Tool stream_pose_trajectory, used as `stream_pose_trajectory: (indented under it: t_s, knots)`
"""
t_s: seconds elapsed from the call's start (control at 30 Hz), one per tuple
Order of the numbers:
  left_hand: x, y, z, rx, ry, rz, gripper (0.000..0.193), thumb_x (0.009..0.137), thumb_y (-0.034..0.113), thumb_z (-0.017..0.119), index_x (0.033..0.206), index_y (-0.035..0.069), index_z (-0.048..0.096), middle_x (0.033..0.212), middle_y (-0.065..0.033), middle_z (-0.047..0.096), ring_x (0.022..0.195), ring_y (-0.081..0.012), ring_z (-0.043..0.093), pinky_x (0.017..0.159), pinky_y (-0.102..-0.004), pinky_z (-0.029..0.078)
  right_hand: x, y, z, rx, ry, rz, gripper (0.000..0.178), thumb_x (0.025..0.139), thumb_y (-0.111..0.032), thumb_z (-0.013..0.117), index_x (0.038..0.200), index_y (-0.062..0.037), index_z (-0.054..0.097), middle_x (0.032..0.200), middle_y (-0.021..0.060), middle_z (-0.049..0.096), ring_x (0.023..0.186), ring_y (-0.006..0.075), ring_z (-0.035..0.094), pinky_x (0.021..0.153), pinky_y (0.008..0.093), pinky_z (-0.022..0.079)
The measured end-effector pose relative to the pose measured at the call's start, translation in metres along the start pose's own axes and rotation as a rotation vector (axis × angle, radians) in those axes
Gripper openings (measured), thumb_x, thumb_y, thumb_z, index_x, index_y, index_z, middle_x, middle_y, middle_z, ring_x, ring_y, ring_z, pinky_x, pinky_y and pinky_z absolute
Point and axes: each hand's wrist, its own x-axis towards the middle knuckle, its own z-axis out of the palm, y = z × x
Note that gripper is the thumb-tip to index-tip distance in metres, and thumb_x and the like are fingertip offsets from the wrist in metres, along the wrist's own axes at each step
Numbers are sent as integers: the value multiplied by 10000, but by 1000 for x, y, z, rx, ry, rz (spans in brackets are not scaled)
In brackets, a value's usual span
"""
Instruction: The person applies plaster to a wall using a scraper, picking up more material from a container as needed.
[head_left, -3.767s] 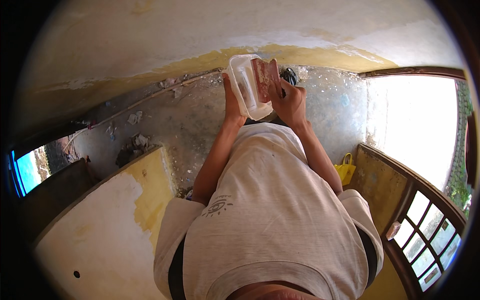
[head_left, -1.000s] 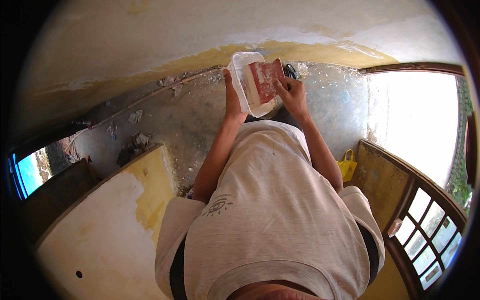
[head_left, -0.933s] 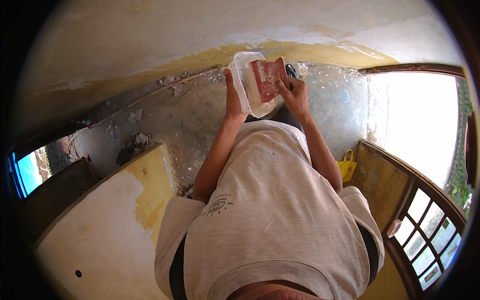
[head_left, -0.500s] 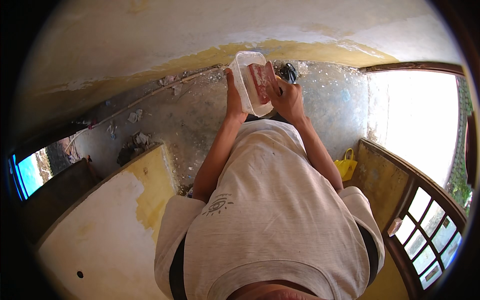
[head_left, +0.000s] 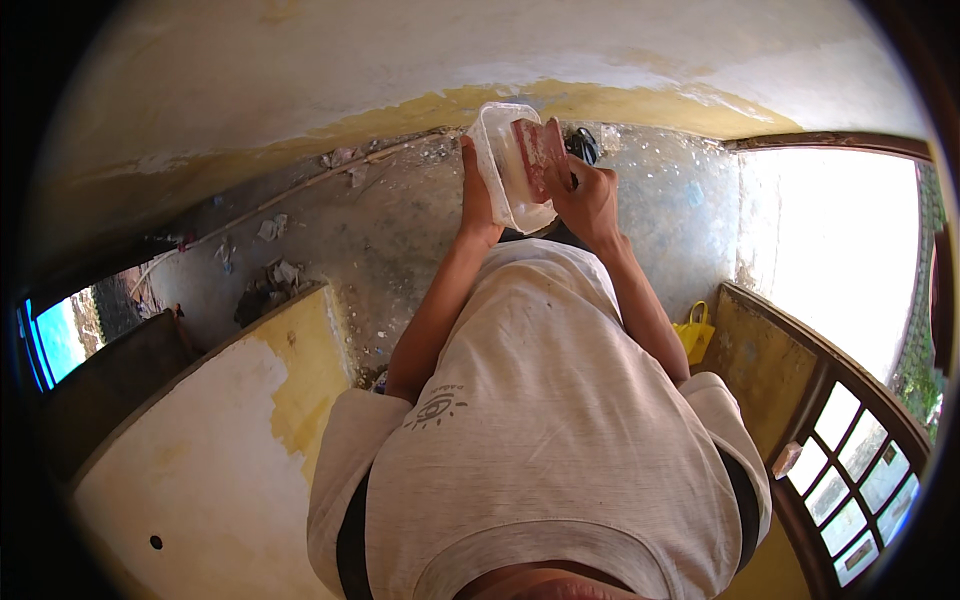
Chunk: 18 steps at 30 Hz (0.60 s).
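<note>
My left hand grips a white plastic tub by its left side, fingers wrapped round the wall and underside. Whitish paste or residue coats the inside of the tub. My right hand is closed on a reddish-brown flat plastering tool, smeared with white. Its broad face is tilted over the tub's right half. Whether it touches the tub's right rim I cannot tell, as the tool hides that edge.
Ahead stands a wall with peeling yellow and white paint. Debris and a long thin pole lie on the floor at left. A yellow bag stands at right, near a bright doorway. A half-height wall is at left.
My right hand and the reddish tool have shifted a little to the right across the tub. The tub and my left hand have moved slightly right as well.
</note>
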Motion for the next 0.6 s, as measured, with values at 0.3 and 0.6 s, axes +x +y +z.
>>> stream_pose_trajectory:
  t_s: [0.3, 0.6]
  knots:
    - [2, 1, 0, 13, -9, 8, 770, 1029, 690, 225, 1446, 86, 457, 1339, -133, 598, 1206, -252, 624, 1035, -420, 523, -1, 0, 4, 15, 11, 29, 321, 896, -182, 688, 673, 11, 561, 579, 203, 503, 442, 257, 494, 497, 367, 441]
    - [5, 0, 1, -42, -4, 15, 758, 1033, 684, 224, 1434, 91, 473, 1320, -130, 611, 1202, -245, 626, 1022, -413, 529, 2, -2, 1, 63, 62, -6, 315, 897, -164, 670, 670, 13, 542, 570, 185, 477, 439, 240, 429, 485, 362, 424]
